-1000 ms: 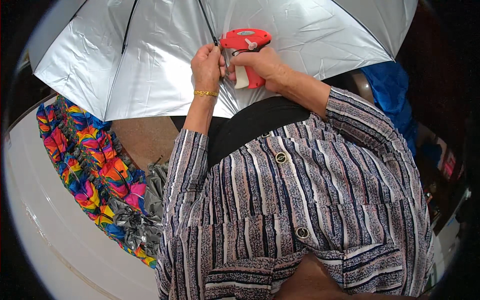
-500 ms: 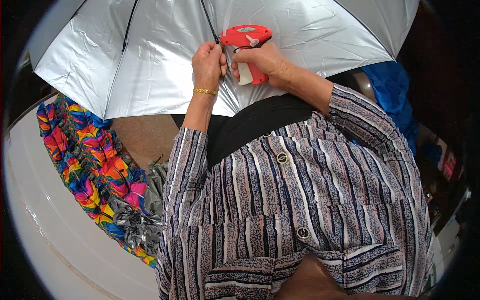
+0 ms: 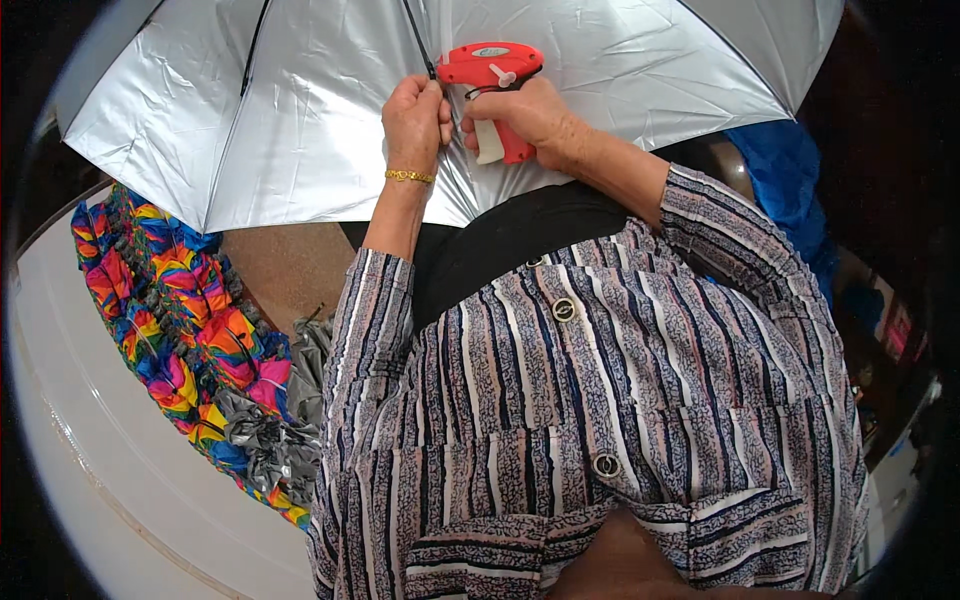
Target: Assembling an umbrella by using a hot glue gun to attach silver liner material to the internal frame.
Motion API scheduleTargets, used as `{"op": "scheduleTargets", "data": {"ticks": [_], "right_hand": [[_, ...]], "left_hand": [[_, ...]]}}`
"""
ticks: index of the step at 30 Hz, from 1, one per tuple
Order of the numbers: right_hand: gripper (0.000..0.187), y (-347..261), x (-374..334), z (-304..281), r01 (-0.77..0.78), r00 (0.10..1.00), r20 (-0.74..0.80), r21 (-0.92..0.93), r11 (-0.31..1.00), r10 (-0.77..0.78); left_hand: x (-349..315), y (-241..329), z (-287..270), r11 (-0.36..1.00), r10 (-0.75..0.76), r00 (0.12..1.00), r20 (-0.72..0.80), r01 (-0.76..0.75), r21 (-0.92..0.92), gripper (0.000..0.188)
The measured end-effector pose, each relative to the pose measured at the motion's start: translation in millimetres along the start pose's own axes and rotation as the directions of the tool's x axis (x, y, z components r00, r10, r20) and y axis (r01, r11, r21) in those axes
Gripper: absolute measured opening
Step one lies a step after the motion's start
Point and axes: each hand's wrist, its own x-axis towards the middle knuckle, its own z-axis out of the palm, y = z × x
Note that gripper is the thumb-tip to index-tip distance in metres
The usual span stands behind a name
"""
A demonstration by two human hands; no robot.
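Note:
A silver umbrella canopy [image 3: 310, 130], its lining side up, spreads across the top of the view over my lap. My left hand [image 3: 413, 122] is closed at a dark thin rib [image 3: 417, 35], pinching the umbrella there; the exact grip is partly hidden by the fingers. In my right hand [image 3: 535, 112] is a red tagging gun [image 3: 488, 62] with a pale trigger, the fingers wrapped round its handle. Its nose points left and meets the rib just above my left fingertips. Whether the needle goes through the fabric cannot be made out.
At the left, folded rainbow-coloured umbrellas [image 3: 232, 345] are packed in rows beside crumpled silver fabric [image 3: 275, 440]. A curved white surface [image 3: 70, 400] lies left of them. Blue fabric [image 3: 780, 190] hangs at the right, past the canopy's edge.
The canopy, both hands and the tagging gun sit slightly higher in the view. Both grips stay the same, and the gun's nose remains by the rib.

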Motion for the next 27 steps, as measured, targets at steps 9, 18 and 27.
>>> {"op": "scheduleTargets", "data": {"ticks": [9,18,27], "right_hand": [[0.009,-10.2,2.6,5.8,-0.062,0.998,0.022,0.047,0.997,0.061],[0.008,-19.4,6.5,1.1,-0.004,0.999,0.054,-0.056,0.998,0.007],[0.009,-16.7,6.1,-2.7,0.001,0.999,0.033,-0.114,0.993,0.002]], "left_hand": [[1.9,-2.8,-2.0,0.999,0.047,0.999,0.024,-0.047,0.017,0.015],[-0.3,5.8,0.2,0.998,0.028,0.999,0.024,-0.030,0.061,0.016],[-0.9,6.3,4.0,0.998,0.030,0.999,0.021,-0.031,0.062,0.014]]}}
